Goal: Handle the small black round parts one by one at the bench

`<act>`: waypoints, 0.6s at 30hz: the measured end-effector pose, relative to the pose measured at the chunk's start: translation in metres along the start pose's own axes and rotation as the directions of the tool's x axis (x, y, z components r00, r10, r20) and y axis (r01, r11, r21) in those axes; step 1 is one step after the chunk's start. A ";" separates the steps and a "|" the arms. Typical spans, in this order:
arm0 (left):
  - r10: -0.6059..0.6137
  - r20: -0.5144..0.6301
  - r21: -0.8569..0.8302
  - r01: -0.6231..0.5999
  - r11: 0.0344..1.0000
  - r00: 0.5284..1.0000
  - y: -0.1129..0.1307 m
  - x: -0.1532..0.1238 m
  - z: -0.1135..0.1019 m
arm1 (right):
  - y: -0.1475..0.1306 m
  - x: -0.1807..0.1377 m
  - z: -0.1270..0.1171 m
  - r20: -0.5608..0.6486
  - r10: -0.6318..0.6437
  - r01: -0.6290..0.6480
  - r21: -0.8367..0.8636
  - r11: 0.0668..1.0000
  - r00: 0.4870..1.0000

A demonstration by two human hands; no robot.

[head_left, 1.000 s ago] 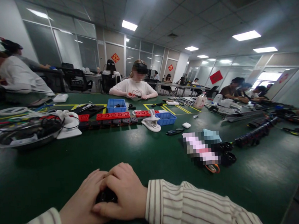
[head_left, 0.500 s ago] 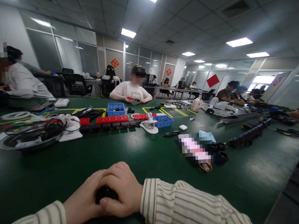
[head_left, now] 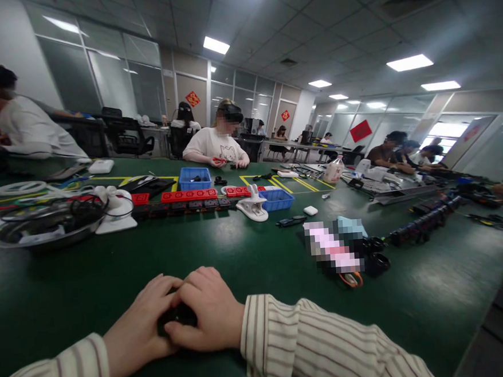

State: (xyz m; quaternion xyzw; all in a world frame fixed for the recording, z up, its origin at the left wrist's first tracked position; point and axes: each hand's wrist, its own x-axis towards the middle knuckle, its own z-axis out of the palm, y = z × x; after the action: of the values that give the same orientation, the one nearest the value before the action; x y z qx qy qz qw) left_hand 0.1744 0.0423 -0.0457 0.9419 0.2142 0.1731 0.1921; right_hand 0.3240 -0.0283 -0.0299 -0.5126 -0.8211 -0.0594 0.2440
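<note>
Both of my hands rest together on the green table (head_left: 247,252) near its front edge. My left hand (head_left: 138,328) and my right hand (head_left: 206,312) are curled around a small black object (head_left: 177,316) that shows only as a dark patch between them. I cannot make out what it is. Both wrists wear striped sleeves.
A metal bowl of cables (head_left: 42,223) sits at the left, beside a white device (head_left: 117,212). Red and black power strips (head_left: 189,199) and blue bins (head_left: 195,178) lie mid-table. A pile of dark items (head_left: 355,256) lies to the right. Several people sit around the table.
My hands stay clasped on the dark object in the same spot. Only the view has shifted slightly with my head.
</note>
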 end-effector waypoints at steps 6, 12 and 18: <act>0.067 0.040 -0.175 -0.059 0.983 0.997 -0.009 0.003 0.003 | 0.003 -0.004 0.002 0.020 -0.253 0.247 0.157 0.956 0.967; 0.049 -0.058 -0.127 -0.056 0.990 0.997 -0.016 -0.001 0.008 | 0.003 -0.009 -0.005 -0.074 -0.168 0.180 0.212 0.961 0.983; -0.003 -0.149 0.088 0.016 0.996 0.989 -0.001 -0.005 0.002 | -0.001 -0.008 -0.004 -0.100 0.169 -0.157 0.117 0.981 0.981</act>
State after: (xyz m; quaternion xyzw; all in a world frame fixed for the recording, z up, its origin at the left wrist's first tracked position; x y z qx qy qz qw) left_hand 0.1713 0.0401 -0.0491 0.9330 0.2399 0.2324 0.1342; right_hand 0.3276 -0.0362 -0.0294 -0.5601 -0.7637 -0.0223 0.3201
